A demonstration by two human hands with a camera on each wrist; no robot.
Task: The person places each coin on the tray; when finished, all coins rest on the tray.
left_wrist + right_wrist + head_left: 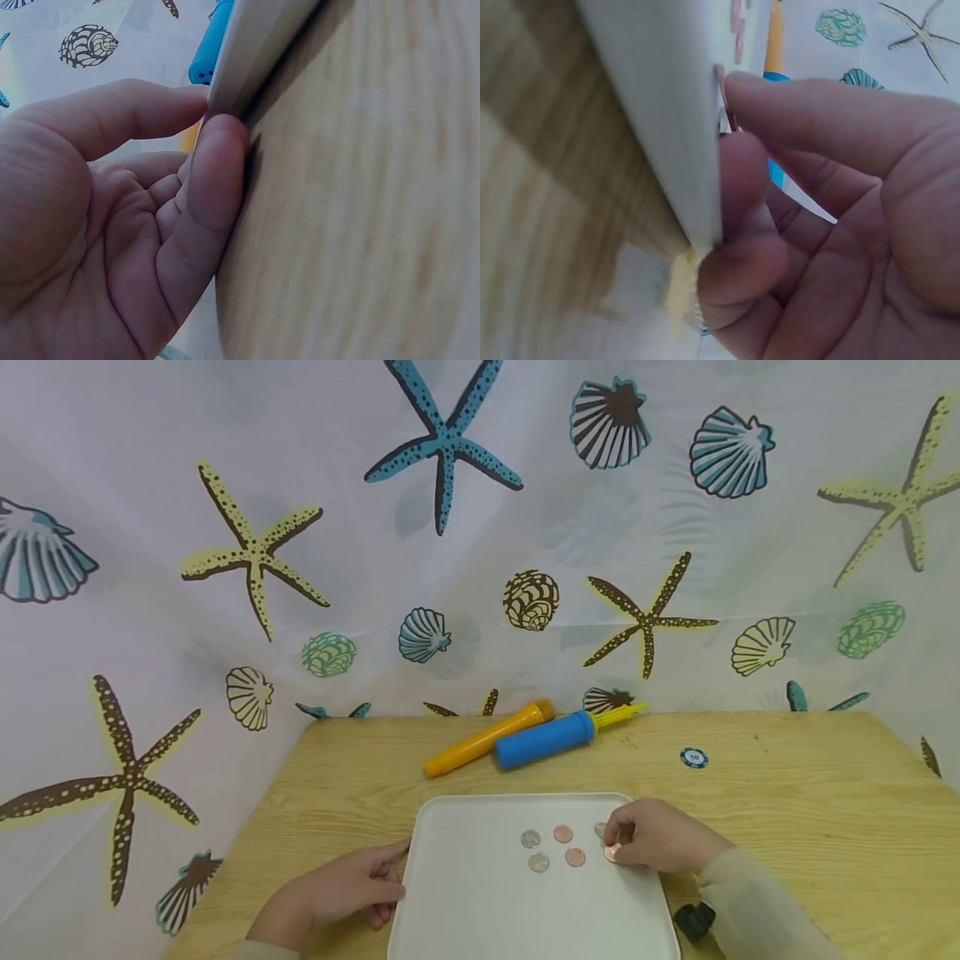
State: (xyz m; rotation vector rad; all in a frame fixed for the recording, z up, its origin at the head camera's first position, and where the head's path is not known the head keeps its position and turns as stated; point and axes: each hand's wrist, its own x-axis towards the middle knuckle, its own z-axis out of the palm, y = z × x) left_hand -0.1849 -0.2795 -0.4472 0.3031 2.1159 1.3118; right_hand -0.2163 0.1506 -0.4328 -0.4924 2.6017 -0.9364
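Observation:
A white tray [465, 910] lies on the wooden table. My left hand [348, 885] holds its left edge; in the left wrist view the thumb and a finger [217, 172] meet at the rim. Over the tray's right side, my right hand [663, 837] pinches a copper coin [611, 852] close to the tray surface. Just behind that coin is a silver coin [600, 829], partly covered by the fingers. To their left, two silver coins [530, 839] form one column and two copper coins [575, 857] another. The right wrist view shows the pinched coin edge-on beside the thumb.
Behind the tray lie an orange microphone-shaped stick [487, 739] and a blue pump [545, 740] with a yellow end. A poker chip [693, 757] sits at the back right. Small black objects [694, 921] stand beside the tray's right edge. A patterned curtain [360, 568] hangs behind the table.

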